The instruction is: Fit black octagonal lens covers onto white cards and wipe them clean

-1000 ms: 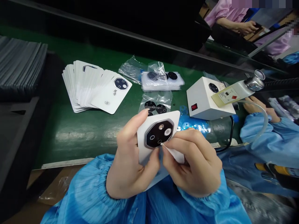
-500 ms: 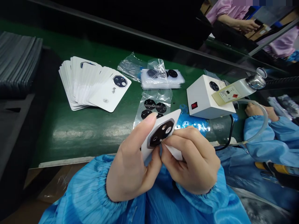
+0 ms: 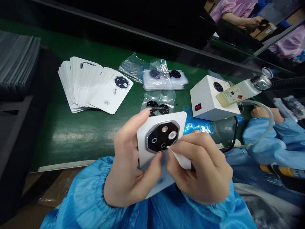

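My left hand [image 3: 127, 165] grips a white phone back cover [image 3: 157, 130] by its left edge, thumb pressed on the lower face. The cover faces me and carries a black octagonal camera plate [image 3: 162, 136] with several round lens openings. My right hand [image 3: 202, 168] is closed in a pinch on a small white wipe [image 3: 179, 157] whose pointed tip touches the plate's lower right edge. Both hands hover above my blue-sleeved lap, in front of the green conveyor belt [image 3: 78, 133].
A fanned stack of white back covers [image 3: 92, 84] lies on the belt at left. Plastic bags with black camera plates [image 3: 164, 79] sit behind. A white box with a red switch [image 3: 209, 100] stands at right, beside another person's blue sleeve [image 3: 274, 143]. Grey trays [image 3: 16, 63] are stacked far left.
The cover, tilted edge-on half a second ago, has been turned back flat toward me. The wipe's tip stays at the plate's lower right edge.
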{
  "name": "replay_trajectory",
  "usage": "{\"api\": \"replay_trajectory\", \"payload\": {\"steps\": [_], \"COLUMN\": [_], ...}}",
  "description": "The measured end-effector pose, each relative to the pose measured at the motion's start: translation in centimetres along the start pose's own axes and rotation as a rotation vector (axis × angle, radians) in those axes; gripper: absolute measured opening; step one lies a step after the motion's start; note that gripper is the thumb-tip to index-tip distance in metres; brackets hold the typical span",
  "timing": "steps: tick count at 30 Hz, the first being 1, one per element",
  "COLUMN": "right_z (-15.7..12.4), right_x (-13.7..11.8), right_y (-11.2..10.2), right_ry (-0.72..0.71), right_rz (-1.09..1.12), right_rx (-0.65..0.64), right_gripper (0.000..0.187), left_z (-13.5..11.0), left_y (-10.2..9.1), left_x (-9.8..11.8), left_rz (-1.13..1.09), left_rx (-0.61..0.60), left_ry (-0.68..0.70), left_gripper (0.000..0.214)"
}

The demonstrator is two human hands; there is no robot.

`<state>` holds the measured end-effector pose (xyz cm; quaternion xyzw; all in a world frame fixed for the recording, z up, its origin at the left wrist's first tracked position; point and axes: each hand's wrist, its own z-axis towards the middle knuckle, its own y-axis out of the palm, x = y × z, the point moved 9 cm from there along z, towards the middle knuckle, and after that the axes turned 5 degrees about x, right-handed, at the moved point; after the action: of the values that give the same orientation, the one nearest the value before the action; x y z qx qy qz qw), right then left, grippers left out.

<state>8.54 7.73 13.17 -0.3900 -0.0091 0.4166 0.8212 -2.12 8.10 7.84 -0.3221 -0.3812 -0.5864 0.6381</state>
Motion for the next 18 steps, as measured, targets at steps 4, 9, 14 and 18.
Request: {"api": "replay_trajectory", "payload": {"steps": [4, 9, 14, 18], "right_z": [0.4, 0.8, 0.9, 0.8], "right_x": [0.0, -0.2, -0.3, -0.2], "right_y": [-0.9, -1.5, -1.6, -1.5], "right_ry": [0.033, -0.001, -0.026, -0.009], "right_rz": [0.057, 0.078, 0.078, 0.066], "right_rx": [-0.023, -0.063, -0.059, -0.056], "right_gripper": [0.016, 0.018, 0.017, 0.015], "left_z": [0.7, 0.8, 0.7, 0.6], "left_y": [0.2, 0.4, 0.6, 0.5], "left_x": [-0.8, -0.8, -0.9, -1.2], "left_rz": [-0.172, -0.288, -0.351, -0.386], "left_rx": [-0.047, -0.092, -0.074, -0.019], "left_ry": [-0.184, -0.254, -0.308, -0.330], "left_gripper": [0.078, 0.078, 0.075, 0.076]}}
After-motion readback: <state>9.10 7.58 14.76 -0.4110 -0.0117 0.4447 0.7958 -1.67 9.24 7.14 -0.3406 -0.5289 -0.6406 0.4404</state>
